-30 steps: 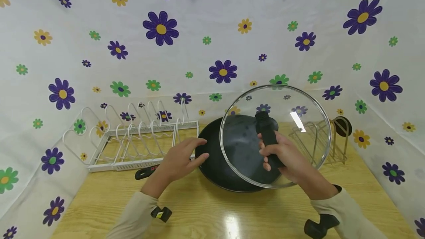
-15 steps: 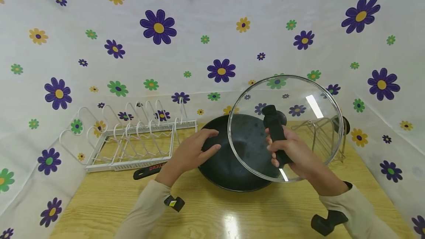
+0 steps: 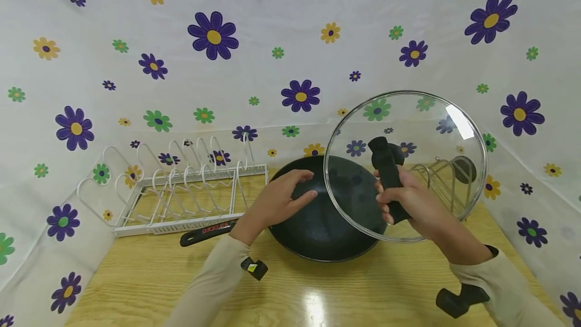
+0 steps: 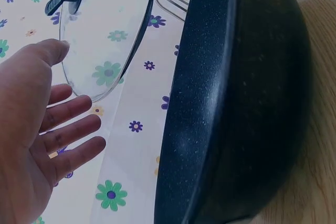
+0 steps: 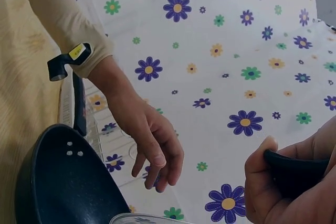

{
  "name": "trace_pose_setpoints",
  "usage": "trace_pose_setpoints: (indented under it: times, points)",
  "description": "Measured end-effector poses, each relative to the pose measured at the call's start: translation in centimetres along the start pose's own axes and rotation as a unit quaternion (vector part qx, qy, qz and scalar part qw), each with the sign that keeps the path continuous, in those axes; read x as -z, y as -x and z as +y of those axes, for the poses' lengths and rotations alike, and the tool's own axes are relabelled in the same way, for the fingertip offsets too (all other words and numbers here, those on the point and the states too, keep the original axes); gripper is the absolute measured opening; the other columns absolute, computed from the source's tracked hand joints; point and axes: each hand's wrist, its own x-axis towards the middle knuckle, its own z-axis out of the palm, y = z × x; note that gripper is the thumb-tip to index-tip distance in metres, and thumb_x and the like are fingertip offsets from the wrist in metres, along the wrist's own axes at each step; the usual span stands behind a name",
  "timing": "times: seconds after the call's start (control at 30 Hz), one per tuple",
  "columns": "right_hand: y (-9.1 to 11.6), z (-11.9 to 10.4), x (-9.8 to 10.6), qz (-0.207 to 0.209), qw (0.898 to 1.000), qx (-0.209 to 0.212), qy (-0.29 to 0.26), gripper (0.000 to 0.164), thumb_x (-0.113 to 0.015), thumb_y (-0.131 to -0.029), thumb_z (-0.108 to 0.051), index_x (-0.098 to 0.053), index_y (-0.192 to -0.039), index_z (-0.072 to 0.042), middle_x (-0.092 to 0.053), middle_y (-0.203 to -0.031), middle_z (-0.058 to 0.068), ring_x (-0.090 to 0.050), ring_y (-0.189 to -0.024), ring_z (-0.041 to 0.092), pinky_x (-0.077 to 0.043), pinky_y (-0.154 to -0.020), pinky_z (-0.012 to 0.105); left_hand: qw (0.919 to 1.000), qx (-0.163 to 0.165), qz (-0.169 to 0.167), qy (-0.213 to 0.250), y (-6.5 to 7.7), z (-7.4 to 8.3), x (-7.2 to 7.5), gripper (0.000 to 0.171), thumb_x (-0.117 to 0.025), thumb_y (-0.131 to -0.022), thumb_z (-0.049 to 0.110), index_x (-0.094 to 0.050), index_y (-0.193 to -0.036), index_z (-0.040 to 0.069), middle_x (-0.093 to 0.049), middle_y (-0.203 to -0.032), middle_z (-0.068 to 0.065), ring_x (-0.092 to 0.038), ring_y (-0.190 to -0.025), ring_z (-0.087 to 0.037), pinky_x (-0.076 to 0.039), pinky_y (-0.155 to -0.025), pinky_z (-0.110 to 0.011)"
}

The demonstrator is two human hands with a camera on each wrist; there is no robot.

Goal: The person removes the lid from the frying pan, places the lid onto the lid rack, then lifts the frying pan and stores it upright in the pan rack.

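My right hand (image 3: 410, 198) grips the black handle (image 3: 386, 165) of a round glass lid (image 3: 426, 125) with a metal rim. The lid is held up and tilted, in front of the right part of a black wok (image 3: 313, 236) on the table. My left hand (image 3: 277, 201) hovers over the wok's left side, with thumb and fingers spread apart and nothing between them. In the left wrist view that hand (image 4: 58, 124) is seen beside the wok's rim, apart from the lid. The wok's long black handle (image 3: 204, 233) points left, partly behind my left wrist.
A white wire dish rack (image 3: 181, 196) stands at the back left of the wooden table (image 3: 290, 296). At the back right is a metal wire rack (image 3: 447, 180) with a dark round thing (image 3: 465, 169), both seen through the lid. A flower-patterned sheet (image 3: 263, 19) hangs behind.
My right hand has carried the lid to the right and slightly up, away from the wok's middle. My left hand has moved right, further over the wok.
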Motion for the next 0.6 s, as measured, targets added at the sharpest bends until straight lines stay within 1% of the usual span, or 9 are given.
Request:
trace_pose_setpoints:
  times: [0.07, 0.33, 0.6]
  points:
    - [0.1, -0.1, 0.3, 0.003, 1.0, 0.001, 0.01, 0.05, -0.05, -0.094, 0.007, -0.025, -0.137, 0.004, -0.045, -0.09, 0.003, -0.048, -0.062, 0.015, -0.05, -0.052, 0.031, 1.0, 0.0, -0.005, 0.004, -0.5, 0.2, -0.2, 0.051, -0.061, -0.102, 0.044, -0.057, -0.141, 0.011, -0.062, -0.138, -0.004, -0.061, -0.125, -0.019, -0.049, -0.106, -0.041]
    - [0.3, -0.5, 1.6, 0.019, 0.999, -0.006, 0.036, 0.053, -0.05, -0.093, 0.007, -0.024, -0.139, 0.006, -0.044, -0.091, 0.005, -0.049, -0.06, 0.016, -0.051, -0.052, 0.032, 0.9987, 0.017, -0.045, 0.016, -2.7, 0.3, -0.8, 0.058, -0.059, -0.102, 0.048, -0.051, -0.148, 0.014, -0.055, -0.149, -0.004, -0.055, -0.135, -0.021, -0.043, -0.112, -0.04]
    - [0.6, -0.5, 3.0, 0.031, 0.998, -0.002, 0.056, 0.049, -0.05, -0.092, 0.007, -0.026, -0.134, 0.002, -0.045, -0.09, 0.004, -0.049, -0.059, 0.016, -0.052, -0.051, 0.031, 0.9965, 0.026, -0.067, 0.043, -4.8, 0.7, -1.2, 0.058, -0.058, -0.103, 0.049, -0.051, -0.149, 0.014, -0.055, -0.149, -0.004, -0.053, -0.136, -0.021, -0.041, -0.114, -0.04]
